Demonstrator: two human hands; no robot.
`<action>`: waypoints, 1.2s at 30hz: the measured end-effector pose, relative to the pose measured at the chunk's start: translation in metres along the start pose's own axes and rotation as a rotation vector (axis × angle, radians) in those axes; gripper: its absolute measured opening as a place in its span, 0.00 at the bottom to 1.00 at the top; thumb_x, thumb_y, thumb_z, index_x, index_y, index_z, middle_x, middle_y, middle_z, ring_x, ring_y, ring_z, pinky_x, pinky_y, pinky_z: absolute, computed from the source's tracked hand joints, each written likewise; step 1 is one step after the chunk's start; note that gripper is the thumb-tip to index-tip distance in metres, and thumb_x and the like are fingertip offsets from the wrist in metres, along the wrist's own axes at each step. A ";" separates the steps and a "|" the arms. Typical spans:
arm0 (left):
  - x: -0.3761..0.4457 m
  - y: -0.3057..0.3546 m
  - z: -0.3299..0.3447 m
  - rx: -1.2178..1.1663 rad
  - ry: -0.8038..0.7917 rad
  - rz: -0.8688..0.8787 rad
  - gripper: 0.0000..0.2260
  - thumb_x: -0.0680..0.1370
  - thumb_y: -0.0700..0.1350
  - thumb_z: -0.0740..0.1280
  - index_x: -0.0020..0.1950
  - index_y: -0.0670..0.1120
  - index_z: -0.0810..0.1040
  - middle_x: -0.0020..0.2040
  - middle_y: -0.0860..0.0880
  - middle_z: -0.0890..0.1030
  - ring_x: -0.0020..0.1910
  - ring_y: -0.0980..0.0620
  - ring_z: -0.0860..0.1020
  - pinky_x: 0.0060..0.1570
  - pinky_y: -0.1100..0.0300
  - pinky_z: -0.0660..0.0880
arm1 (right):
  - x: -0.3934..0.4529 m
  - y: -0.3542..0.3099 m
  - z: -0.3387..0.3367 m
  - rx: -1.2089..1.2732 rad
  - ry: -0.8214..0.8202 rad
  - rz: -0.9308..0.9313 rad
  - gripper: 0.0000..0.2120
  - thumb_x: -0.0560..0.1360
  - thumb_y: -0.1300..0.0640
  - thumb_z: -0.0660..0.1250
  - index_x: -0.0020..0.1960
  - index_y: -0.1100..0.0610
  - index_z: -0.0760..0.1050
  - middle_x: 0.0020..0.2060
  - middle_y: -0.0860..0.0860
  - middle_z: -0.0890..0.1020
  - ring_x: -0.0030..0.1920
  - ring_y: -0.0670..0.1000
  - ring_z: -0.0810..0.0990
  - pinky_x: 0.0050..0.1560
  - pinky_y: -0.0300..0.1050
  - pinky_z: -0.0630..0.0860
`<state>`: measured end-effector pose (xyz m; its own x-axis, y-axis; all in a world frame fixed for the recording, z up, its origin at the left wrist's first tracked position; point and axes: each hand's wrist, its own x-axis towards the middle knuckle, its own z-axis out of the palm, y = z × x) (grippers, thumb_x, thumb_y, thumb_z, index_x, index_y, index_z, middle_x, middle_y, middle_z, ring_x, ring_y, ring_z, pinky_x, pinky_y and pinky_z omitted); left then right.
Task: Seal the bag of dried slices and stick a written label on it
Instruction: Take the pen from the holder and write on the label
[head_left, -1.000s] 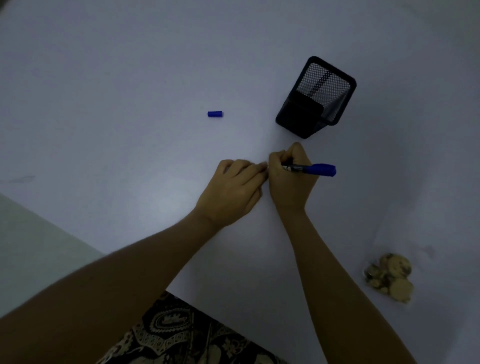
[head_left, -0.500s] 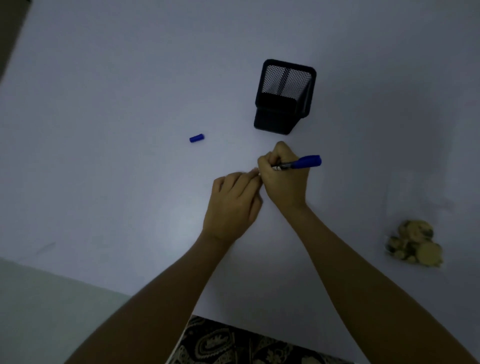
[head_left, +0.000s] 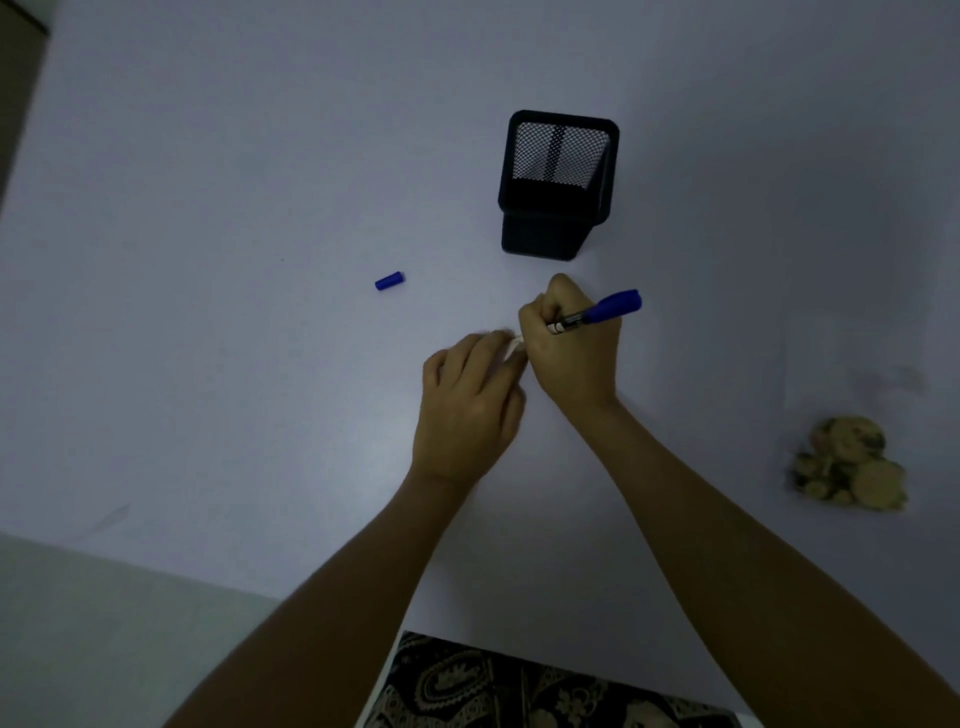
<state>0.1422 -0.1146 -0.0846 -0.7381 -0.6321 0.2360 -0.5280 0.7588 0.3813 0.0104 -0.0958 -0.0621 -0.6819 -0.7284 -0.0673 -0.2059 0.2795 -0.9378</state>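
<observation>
My right hand (head_left: 574, 353) grips a blue marker (head_left: 597, 313) near its tip, the blue end pointing up and right. Just left of it, my left hand (head_left: 467, 410) has its fingertips on a small white label (head_left: 516, 344) lying on the white table (head_left: 208, 364); only a sliver of the label shows between the two hands. The marker's blue cap (head_left: 389, 281) lies loose to the upper left. A clear bag of dried slices (head_left: 852, 467) rests on the table at the far right, away from both hands.
A black mesh pen holder (head_left: 558, 182) stands just beyond my right hand. The table's near edge runs along the lower left, with pale floor (head_left: 104, 649) below it. Patterned cloth (head_left: 519, 691) shows at the bottom.
My view has shifted, so the holder, cap and bag sit differently in frame. Both hands stay together over the label, the right still holding the marker.
</observation>
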 end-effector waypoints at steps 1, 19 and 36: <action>0.000 0.000 0.000 -0.012 0.001 -0.002 0.13 0.74 0.40 0.68 0.58 0.41 0.80 0.58 0.42 0.80 0.61 0.46 0.74 0.59 0.51 0.67 | 0.000 0.000 0.000 -0.004 0.003 -0.005 0.22 0.71 0.67 0.63 0.30 0.47 0.57 0.23 0.43 0.65 0.25 0.46 0.65 0.25 0.45 0.65; 0.000 -0.002 0.003 -0.005 0.016 0.013 0.13 0.74 0.42 0.69 0.58 0.42 0.81 0.55 0.45 0.83 0.58 0.47 0.77 0.60 0.52 0.67 | 0.001 0.007 0.002 -0.009 0.005 -0.034 0.22 0.72 0.68 0.64 0.30 0.48 0.59 0.23 0.43 0.66 0.24 0.43 0.67 0.26 0.33 0.65; 0.000 -0.001 0.002 0.024 0.009 0.015 0.13 0.74 0.42 0.69 0.57 0.42 0.81 0.55 0.45 0.83 0.58 0.46 0.78 0.60 0.52 0.66 | -0.001 0.005 0.002 -0.072 0.042 -0.062 0.22 0.71 0.67 0.63 0.30 0.47 0.58 0.23 0.44 0.66 0.25 0.46 0.66 0.25 0.44 0.67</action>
<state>0.1422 -0.1146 -0.0867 -0.7422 -0.6217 0.2501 -0.5264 0.7719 0.3565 0.0108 -0.0950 -0.0674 -0.6951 -0.7189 0.0056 -0.2972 0.2803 -0.9128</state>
